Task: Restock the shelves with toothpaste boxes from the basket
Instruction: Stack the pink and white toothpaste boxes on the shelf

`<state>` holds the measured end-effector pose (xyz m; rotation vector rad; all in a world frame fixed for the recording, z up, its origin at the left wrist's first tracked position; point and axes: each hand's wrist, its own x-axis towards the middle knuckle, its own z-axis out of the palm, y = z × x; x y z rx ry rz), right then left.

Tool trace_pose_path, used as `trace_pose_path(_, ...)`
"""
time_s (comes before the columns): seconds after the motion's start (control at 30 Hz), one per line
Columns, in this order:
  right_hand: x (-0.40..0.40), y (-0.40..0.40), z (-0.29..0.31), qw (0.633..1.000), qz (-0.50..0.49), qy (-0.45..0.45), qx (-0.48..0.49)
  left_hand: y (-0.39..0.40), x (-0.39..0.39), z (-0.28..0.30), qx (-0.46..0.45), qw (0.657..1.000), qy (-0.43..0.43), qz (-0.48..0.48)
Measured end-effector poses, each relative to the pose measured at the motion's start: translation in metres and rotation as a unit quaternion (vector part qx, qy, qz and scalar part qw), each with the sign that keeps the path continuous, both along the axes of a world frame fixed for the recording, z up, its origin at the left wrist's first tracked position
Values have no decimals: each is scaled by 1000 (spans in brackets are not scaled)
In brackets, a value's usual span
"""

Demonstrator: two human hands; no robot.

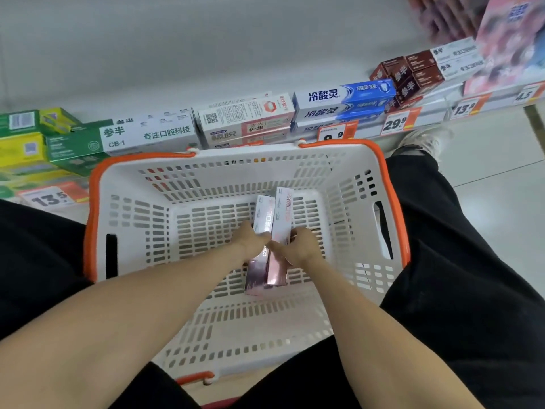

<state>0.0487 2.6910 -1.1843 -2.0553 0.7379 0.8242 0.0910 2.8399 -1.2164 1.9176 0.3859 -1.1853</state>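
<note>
Two pink and white toothpaste boxes lie side by side on the floor of the white basket [138, 208] with the orange rim. My left hand [250, 236] grips the left box [263, 215] at its middle. My right hand [300, 246] grips the right box [281, 214] at its middle. Both boxes point away from me, their near ends [265, 276] showing below my hands. Ahead of the basket runs the low shelf [368, 129] with rows of toothpaste boxes.
The shelf holds green and yellow boxes [44, 143] at the left, white boxes [147, 132], pink ones [244, 119], blue ones [345, 101] and dark red ones [407, 78] to the right. Price tags [395, 124] line its edge. My legs in black flank the basket.
</note>
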Motion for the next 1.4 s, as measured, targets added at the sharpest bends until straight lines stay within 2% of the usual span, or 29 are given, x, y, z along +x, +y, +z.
trace_pose_path(0.07,4,4,3,999,-26,16,38,12,2,-34,3,1000,3,15)
trace_pose_path(0.1,6,6,5,997,-34,28,56,17,4,-31,3,1000,5,21)
trace_pose_path(0.2,10,10,10,995,-32,48,86,24,7,13,-12,998,18,58)
trace_pose_path(0.27,14,12,19,988,-45,65,130,29,6,27,-45,993,56,91)
trace_pose_path(0.37,21,10,37,983,0,82,166,34,7,45,-100,978,103,151)
trace_pose_path(0.57,25,-5,78,977,61,42,201,31,14,85,-227,958,133,117)
trace_pose_path(0.77,28,-17,109,977,84,24,197,30,19,106,-251,958,98,100)
trace_pose_path(0.9,26,-38,115,977,-2,30,213,31,23,126,-270,951,132,66)
trace_pose_path(1.07,34,-50,123,925,-173,-56,333,30,30,141,-286,942,177,-3)
trace_pose_path(1.2,41,-60,146,934,-165,-134,287,24,38,150,-294,943,156,-11)
trace_pose_path(1.3,42,-78,163,927,-224,-205,219,26,45,154,-290,950,112,-34)
trace_pose_path(1.4,40,-94,172,896,-320,-262,164,29,45,155,-313,939,139,1)
